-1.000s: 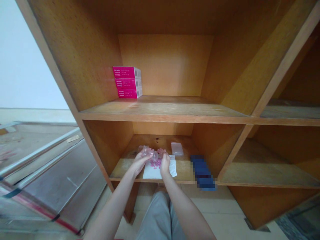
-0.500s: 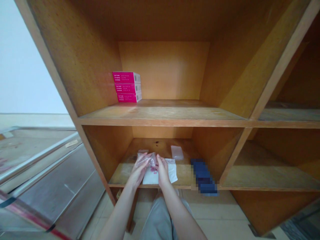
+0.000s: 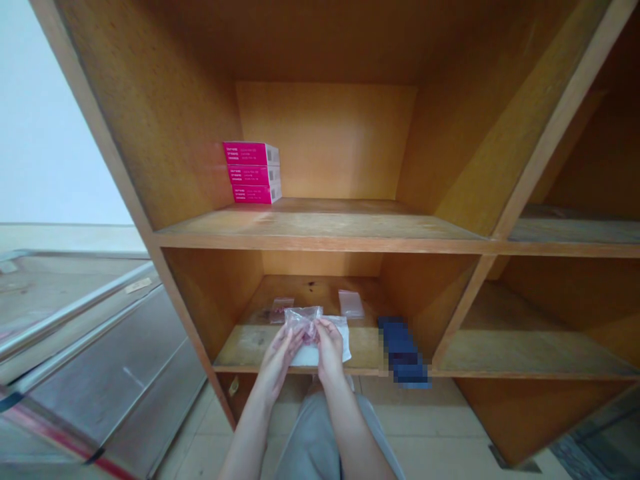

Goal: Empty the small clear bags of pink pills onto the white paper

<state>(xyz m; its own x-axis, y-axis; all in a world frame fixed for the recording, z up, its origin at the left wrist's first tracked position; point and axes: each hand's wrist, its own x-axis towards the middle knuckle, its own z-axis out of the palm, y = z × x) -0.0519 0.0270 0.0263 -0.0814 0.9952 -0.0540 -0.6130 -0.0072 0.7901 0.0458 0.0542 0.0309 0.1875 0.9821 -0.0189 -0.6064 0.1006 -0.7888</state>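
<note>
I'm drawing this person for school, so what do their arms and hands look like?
The left hand and right hand are bare, with no gloves. The slim forearms show no sleeves, and I can't see a watch or bracelet. Below them, the person wears grey trousers.

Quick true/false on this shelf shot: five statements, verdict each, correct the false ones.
1. The left hand and right hand both hold a clear plastic bag of small pink items. True.
2. Three magenta boxes are stacked on the upper shelf. True.
3. A white sheet lies on the floor. False: the white sheet lies on the lower shelf, under the hands.
4. A second clear bag lies towards the back of the lower shelf, right of the hands. True.
5. The right hand holds a blurred blue item. False: the blurred blue item lies at the lower shelf's front edge, apart from both hands.
</note>
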